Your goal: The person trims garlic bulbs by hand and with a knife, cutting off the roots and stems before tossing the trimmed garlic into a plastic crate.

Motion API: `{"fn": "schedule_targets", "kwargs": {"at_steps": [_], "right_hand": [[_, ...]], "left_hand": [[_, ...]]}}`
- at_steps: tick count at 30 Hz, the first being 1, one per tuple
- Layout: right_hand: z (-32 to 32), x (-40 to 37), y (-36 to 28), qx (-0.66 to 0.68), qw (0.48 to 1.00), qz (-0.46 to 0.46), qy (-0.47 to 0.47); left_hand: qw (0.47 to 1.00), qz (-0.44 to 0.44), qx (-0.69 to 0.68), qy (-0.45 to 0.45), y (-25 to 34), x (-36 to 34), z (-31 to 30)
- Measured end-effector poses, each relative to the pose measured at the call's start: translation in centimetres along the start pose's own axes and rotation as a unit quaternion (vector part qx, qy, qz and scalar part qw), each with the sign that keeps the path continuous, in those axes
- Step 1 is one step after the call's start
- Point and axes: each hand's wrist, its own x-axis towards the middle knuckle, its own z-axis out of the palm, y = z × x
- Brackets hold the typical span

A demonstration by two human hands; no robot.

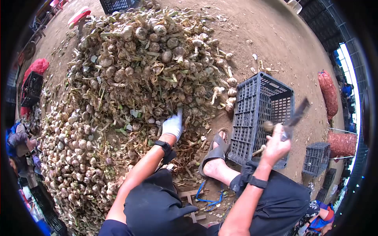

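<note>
Right hand (275, 147) around knife (297, 114), bulb (268, 126) alongside

White-gloved left hand (173, 125) is popping against the dusty tan garlic bulb heap (138, 70); the grey lattice plastic crate (252, 118) is looking dull.
</note>
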Motion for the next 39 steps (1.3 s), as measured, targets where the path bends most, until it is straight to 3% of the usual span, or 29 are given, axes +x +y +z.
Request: {"fn": "schedule_targets", "kwargs": {"at_steps": [1, 3, 5, 9, 11, 13, 15, 17, 20, 23, 25, 27, 28, 31, 33, 35, 37, 39], "right_hand": [[0.6, -1.1, 0.6, 0.064, 0.998, -0.005, -0.028], [1.1, -3.1, 0.9, 0.049, 0.993, 0.061, -0.085], [1.2, -5.0, 0.4, 0.068, 0.989, 0.044, -0.125], [2.4, -8.1, 0.8, 0.205, 0.949, 0.148, -0.187], [2.4, -9.6, -0.8, 0.251, 0.909, 0.246, -0.223], [2.6, -10.7, -0.7, 0.239, 0.9, 0.247, -0.266], [3.3, -12.2, -1.2, 0.229, 0.915, 0.187, -0.274], [4.1, -13.3, -1.1, 0.139, 0.948, 0.049, -0.283], [2.7, -14.5, -6.6, 0.149, 0.953, -0.082, -0.251], [1.2, -16.2, -10.5, 0.199, 0.928, -0.161, -0.271], [0.1, -17.5, -12.0, 0.187, 0.917, -0.186, -0.3], [-1.5, -18.4, -13.9, 0.206, 0.898, -0.223, -0.318], [-2.0, -18.8, -14.5, 0.207, 0.888, -0.246, -0.329], [-3.3, -19.8, -16.2, 0.278, 0.847, -0.345, -0.294], [-4.0, -20.7, -16.4, 0.276, 0.846, -0.36, -0.282], [-4.7, -20.7, -16.2, 0.271, 0.845, -0.374, -0.27], [-5.5, -20.6, -15.6, 0.266, 0.828, -0.411, -0.273], [-5.8, -20.4, -14.7, 0.249, 0.822, -0.427, -0.281]], "left_hand": [[1.0, 0.001, 0.003, 0.0, -0.4, 0.0, 1.0], [1.0, 0.007, 0.011, -0.001, -1.2, -0.3, 2.2], [0.998, -0.043, -0.044, -0.01, -1.0, -0.6, 1.4], [0.984, -0.06, -0.165, 0.013, -2.4, -2.1, 0.7], [0.887, -0.082, -0.453, 0.025, -4.8, -1.8, 2.7], [0.825, -0.063, -0.56, -0.042, -4.5, -2.6, -1.5], [0.775, -0.033, -0.629, -0.048, -3.7, -4.0, -5.8], [0.721, 0.008, -0.69, -0.059, -3.6, -5.2, -10.1], [0.729, 0.015, -0.681, -0.067, -2.6, -8.3, -17.7], [0.781, 0.057, -0.616, -0.084, -2.4, -12.6, -24.8], [0.78, 0.101, -0.615, -0.059, -1.1, -16.0, -29.0], [0.847, 0.11, -0.516, -0.061, 0.3, -19.8, -32.9], [0.849, 0.089, -0.52, -0.033, 1.2, -21.4, -33.8], [0.878, 0.122, -0.463, -0.007, 2.1, -24.3, -34.2], [0.852, 0.148, -0.501, 0.023, 2.8, -25.5, -32.8], [0.875, 0.107, -0.471, 0.042, 2.7, -26.0, -31.4], [0.899, 0.213, -0.368, 0.105, -0.3, -24.1, -27.8], [0.88, 0.214, -0.416, 0.08, -0.2, -23.9, -26.6]]}}
